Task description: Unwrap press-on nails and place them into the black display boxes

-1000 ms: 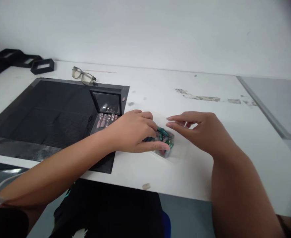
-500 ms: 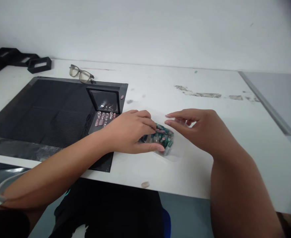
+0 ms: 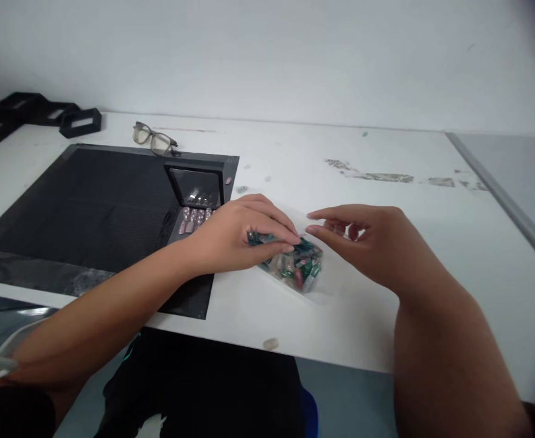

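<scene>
A clear plastic tray [image 3: 310,297] heaped with loose press-on nails [image 3: 294,271], mostly green, grey and clear with a red one, lies on the white table. My left hand [image 3: 244,234] reaches over the pile, thumb and forefinger drawn together in a pinch at its top. What sits between those fingertips is too small to make out. To the right of the tray, my right hand [image 3: 367,234] hovers with thumb and forefinger apart. Its other fingers curl inward, and something glossy glints among them. A hinged black case [image 3: 196,182] stands open at the left, holding rows of pinkish press-on nails [image 3: 192,220], partly hidden by my left hand.
Beneath the case lies a black mat [image 3: 98,201]. Eyeglasses [image 3: 154,139] rest behind it, and black hollow frames [image 3: 81,123] stand at the far left. One loose nail [image 3: 228,180] is beside the case; another pale piece [image 3: 271,344] sits near the table's front edge.
My left thumb has closed up to the forefinger, and that hand has lifted slightly off the pile, baring more nails. The right hand stays nearly where it was. The view has shifted slightly.
</scene>
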`<state>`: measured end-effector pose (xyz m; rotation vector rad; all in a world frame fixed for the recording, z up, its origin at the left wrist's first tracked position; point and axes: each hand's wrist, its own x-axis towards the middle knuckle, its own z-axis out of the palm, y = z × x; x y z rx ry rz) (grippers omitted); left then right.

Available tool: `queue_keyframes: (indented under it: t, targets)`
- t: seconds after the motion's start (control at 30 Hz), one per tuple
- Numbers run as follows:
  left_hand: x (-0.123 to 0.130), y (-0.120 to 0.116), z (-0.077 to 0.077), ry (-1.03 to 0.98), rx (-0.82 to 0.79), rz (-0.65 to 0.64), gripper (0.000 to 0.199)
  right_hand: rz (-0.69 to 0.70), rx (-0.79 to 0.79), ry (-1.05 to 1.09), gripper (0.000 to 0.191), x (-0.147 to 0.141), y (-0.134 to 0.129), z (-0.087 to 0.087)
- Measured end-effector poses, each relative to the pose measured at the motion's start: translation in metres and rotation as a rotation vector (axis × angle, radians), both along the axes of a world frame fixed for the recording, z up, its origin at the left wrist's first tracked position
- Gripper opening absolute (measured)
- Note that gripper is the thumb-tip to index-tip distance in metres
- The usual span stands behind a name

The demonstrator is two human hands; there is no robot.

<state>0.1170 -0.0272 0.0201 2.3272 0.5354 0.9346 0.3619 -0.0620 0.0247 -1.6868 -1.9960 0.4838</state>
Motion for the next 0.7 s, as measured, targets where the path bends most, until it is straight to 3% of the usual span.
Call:
queue_keyframes:
  t: [0.13, 0.23, 0.33, 0.5, 0.7]
  targets:
    - [0.002, -0.003, -0.001, -0.081, -0.044, 0.078, 0.01, -0.004, -0.008, 0.005, 0.032, 0.0, 0.0, 0.002]
    - [0.003, -0.007, 0.0, -0.111, -0.169, 0.134, 0.022, -0.001, -0.002, 0.011, 0.03, 0.0, 0.0, 0.002]
    - [0.003, -0.011, 0.0, -0.176, -0.264, 0.095, 0.032, 0.006, -0.003, 0.018, 0.029, 0.0, 0.0, 0.002]
    - [0.005, -0.018, 0.005, -0.216, -0.353, 0.085, 0.023, -0.024, 0.001, 0.018, 0.029, 0.004, 0.001, 0.001]
    - [0.004, -0.025, 0.015, -0.324, -0.538, 0.005, 0.02, -0.188, 0.049, -0.029, 0.035, 0.021, 0.007, 0.002]
